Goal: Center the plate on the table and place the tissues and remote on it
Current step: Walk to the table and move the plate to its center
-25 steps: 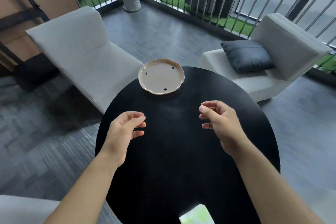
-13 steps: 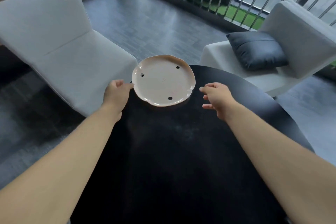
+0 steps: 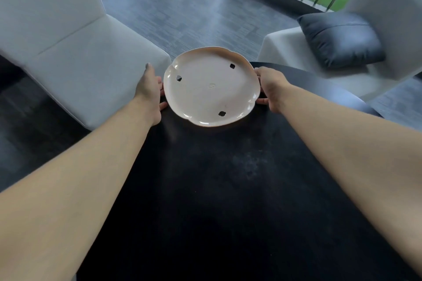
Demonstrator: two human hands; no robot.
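Both my hands are on the plate now. Left hand (image 3: 149, 93) is cupped against its left rim, thumb low on the near side; right hand (image 3: 270, 88) cups the right rim, fingers curled around the edge. I judge that as contact, not a confirmed clamp: I can't tell whether fingers are under the lip.

The scalloped cream plate (image 3: 211, 86) sits at the far edge of the round black table (image 3: 228, 189), and its far rim looks to overhang the edge. It shows 3 dark pads and a stamped mark in the middle, so I read it as lying upside down, though I can't be sure. Tissues and remote are not in view.

Risks:
- Any push away from me, or uneven pressure from 1 hand, could tip it off the far edge onto the floor between the grey chair (image 3: 80, 57) and the chair with the dark cushion (image 3: 340, 39).
- A smooth glazed rim with a shallow hold could slip on the lift.
- Dragging rather than lifting may scrape the tabletop.
- If it is inverted, it needs flipping before anything goes on it.

Compared with 0.5 s ago: left hand was just short of the rim, right hand well clear of it; both have closed in to touch. View has moved closer and lower.
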